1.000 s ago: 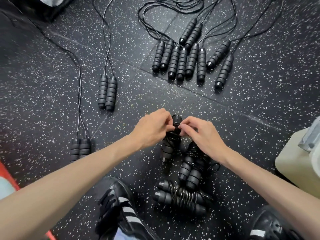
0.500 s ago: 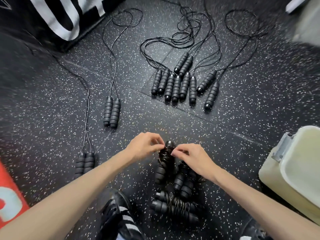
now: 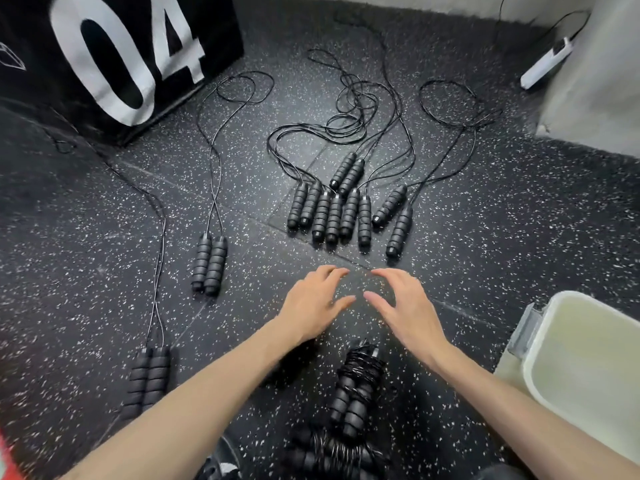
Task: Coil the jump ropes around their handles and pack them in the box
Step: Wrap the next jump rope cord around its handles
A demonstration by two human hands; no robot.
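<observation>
My left hand and my right hand hover side by side over the speckled floor, fingers spread, both empty. Behind them, between my forearms, a coiled jump rope lies wound around its two black handles, and another coiled bundle lies below it. Ahead of my hands a cluster of uncoiled ropes' handles lies in a row, cords trailing away. Two more handle pairs lie to the left, one mid-left and one near my left forearm. The pale plastic box stands at the right edge.
A black block with a white "04" stands at the far left. A white power strip lies by the wall at the far right. My shoe shows at the bottom.
Both hands let go of the coiled rope, which now lies on the floor, and moved forward with fingers apart. The camera tilted up, showing more of the far floor.
</observation>
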